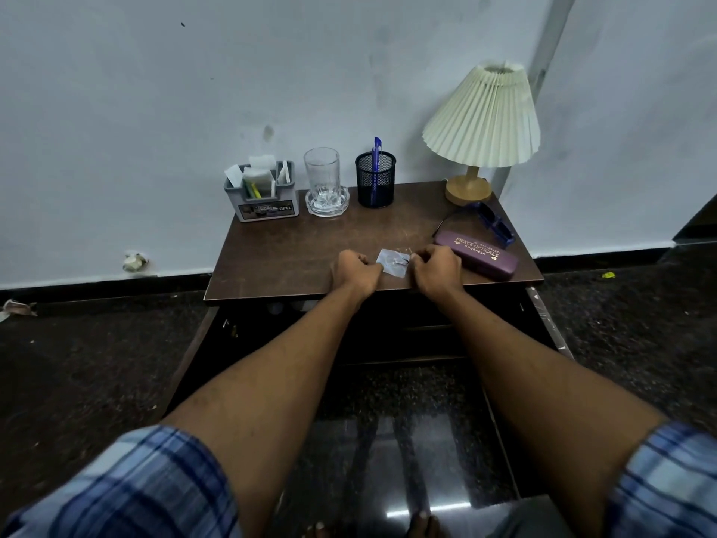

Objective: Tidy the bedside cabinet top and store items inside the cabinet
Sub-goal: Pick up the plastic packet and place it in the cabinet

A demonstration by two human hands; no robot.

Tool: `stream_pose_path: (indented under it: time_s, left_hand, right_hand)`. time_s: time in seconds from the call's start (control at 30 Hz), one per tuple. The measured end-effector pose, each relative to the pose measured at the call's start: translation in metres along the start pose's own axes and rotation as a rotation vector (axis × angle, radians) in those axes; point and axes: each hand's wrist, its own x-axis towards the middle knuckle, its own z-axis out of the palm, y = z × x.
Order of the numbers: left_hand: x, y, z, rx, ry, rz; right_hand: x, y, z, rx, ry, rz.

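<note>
The purple glasses case (pixel 476 255) reads "PRINCE OPTICALS, ROURKELA" in gold; the grey organiser (pixel 264 196) bears "OPEL".

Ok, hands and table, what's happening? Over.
Both hands pinching small clear packet at cabinet top front edge. Purple glasses case beside right hand. Nothing blocking.

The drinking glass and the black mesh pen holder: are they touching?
Apart. The head view shows bare wall between the drinking glass and the black mesh pen holder.
</note>
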Motion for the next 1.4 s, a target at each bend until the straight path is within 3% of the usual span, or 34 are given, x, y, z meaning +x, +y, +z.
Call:
stream_pose_path:
  time_s: [0.37,0.63,0.8,1.1,1.23,1.4]
  left_hand:
    - [0.001,-0.001,0.020,0.004,0.095,-0.018]
    - [-0.002,-0.002,0.020,-0.192,0.087,-0.064]
    - [-0.007,-0.004,0.008,-0.446,0.029,-0.110]
    - [-0.045,-0.037,-0.010,-0.744,-0.072,-0.216]
    - [-0.066,-0.067,-0.013,-0.745,-0.092,-0.278]
    - [-0.080,-0.113,-0.015,-0.684,-0.162,-0.361]
  right_hand:
    - [0.004,0.002,0.009,-0.070,-0.010,-0.011]
    - [0.006,0.002,0.006,-0.058,-0.081,-0.029]
    - [0.002,0.001,0.002,0.055,-0.145,-0.013]
    - [-0.049,0.003,-0.007,0.539,-0.241,0.053]
    - [-0.076,0.018,-0.003,0.542,-0.370,0.097]
    - [-0.092,0.036,0.015,0.511,-0.486,0.284]
